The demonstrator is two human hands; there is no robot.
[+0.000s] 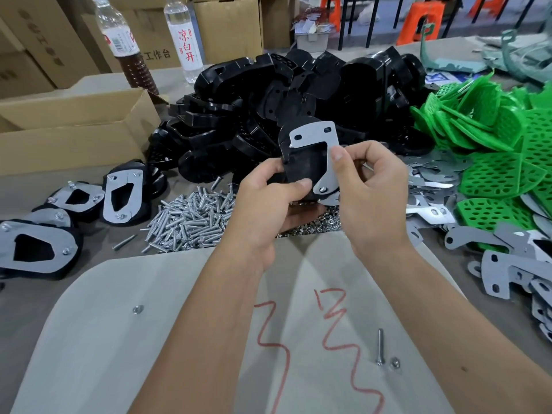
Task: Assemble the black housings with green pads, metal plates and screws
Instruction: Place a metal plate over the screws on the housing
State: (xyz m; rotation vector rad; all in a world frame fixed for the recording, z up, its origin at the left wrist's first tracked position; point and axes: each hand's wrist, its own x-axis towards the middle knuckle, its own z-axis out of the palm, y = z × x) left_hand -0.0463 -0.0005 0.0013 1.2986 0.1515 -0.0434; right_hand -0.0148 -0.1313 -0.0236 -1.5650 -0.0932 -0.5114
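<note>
centre of the frame, held up above the bench (89,324): one black housing (301,165) with a grey metal plate (324,144) laid on its face. left hand (268,201) wrapped round the lower edge of the housing, thumb pressed on the black face. right hand (367,186) pinching the plate's right arm between thumb and forefinger. one screw (323,190) seated at the plate's lower end; the two slots at the top look empty.

probably mid-alignment, plate being turned on that single screw to bring the slots over the holes. risk: with only one fixing the plate can swing off line, so a second screw would go in crooked or miss. too loose a pinch and the plate slips down. whether a green pad sits underneath cannot be told; if missing, the unit would need undoing.

just below the hands, a heap of screws (191,216) and a heap of nuts (313,225). right side, green pads (501,162) and loose plates (507,264). behind, the pile of black housings (268,94). left, finished units (38,249).
</note>
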